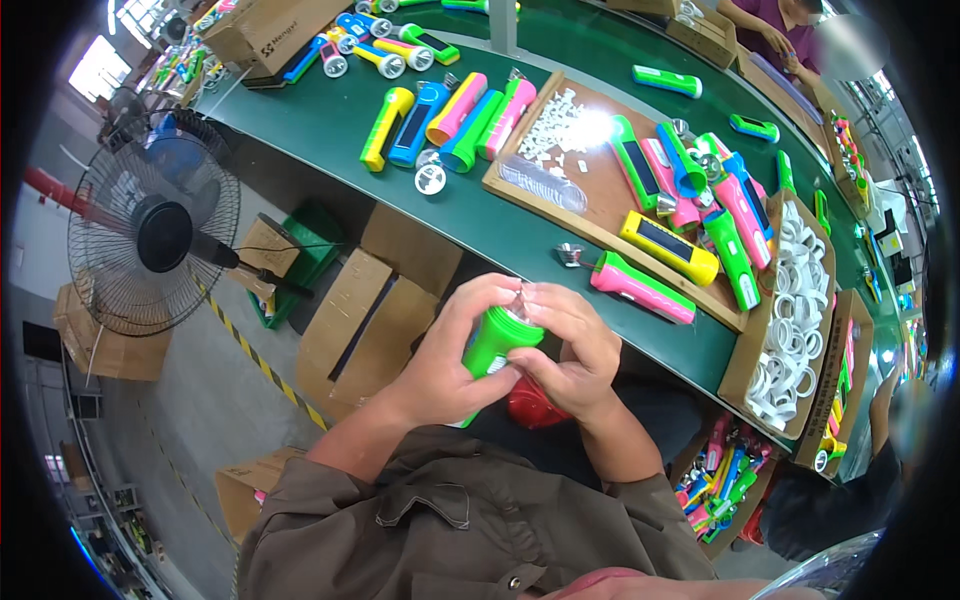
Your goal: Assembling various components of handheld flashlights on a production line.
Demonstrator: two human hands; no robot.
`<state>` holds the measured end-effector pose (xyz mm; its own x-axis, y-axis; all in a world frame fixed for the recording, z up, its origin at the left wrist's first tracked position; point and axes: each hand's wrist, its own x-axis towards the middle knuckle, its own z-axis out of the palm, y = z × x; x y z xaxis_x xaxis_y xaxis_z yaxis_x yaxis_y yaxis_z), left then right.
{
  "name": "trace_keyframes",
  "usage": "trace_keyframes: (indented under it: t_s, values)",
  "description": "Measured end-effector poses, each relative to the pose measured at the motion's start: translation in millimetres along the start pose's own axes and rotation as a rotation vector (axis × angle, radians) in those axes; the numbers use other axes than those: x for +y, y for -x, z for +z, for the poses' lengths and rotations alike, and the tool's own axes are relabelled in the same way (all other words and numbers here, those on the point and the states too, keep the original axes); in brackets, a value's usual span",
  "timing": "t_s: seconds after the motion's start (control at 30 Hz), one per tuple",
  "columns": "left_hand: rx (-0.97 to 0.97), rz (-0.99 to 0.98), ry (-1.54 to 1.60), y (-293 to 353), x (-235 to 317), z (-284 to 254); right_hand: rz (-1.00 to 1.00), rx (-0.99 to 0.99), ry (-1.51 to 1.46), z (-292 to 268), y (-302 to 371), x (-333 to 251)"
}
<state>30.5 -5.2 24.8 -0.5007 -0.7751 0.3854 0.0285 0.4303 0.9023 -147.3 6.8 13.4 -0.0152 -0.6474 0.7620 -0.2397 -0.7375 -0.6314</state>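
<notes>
Close in front of my body I hold a green flashlight [492, 343] upright and slightly tilted, above my lap. My left hand [432, 368] is wrapped round its body. My right hand [578, 355] closes on the top end, with its thumb against the green side. Between the fingertips of both hands, a shiny reflector [518, 307] shows in the mouth of the flashlight; the fingers partly hide it. Just beyond my hands, a pink and green flashlight [642, 288] lies on the green table [420, 215], its reflector hanging loose at one end.
A wooden tray [610, 235] holds small white parts [562, 125], clear discs [543, 184] and several flashlights. To its right stands a carton of white rings [790, 320]. More flashlights [455, 112] lie left of the tray. A fan [165, 232] and cartons [345, 325] stand at left. A co-worker [770, 30] sits across.
</notes>
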Motion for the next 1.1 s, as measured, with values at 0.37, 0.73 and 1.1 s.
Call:
trace_keyframes:
  t_s: [0.37,0.73,1.1]
  values:
    - [0.007,-0.010,0.134,-13.3,7.0,15.8,0.047,0.154,-0.064,-6.1,12.4,8.0]
    - [-0.040,0.074,-0.082,-4.4,-24.0,6.2,0.112,-0.188,0.075,-25.4,-7.6,-2.7]
    - [-0.400,-0.160,-0.064,66.5,-86.6,49.0,0.578,-0.064,0.963,-234.4,-21.6,-40.0]
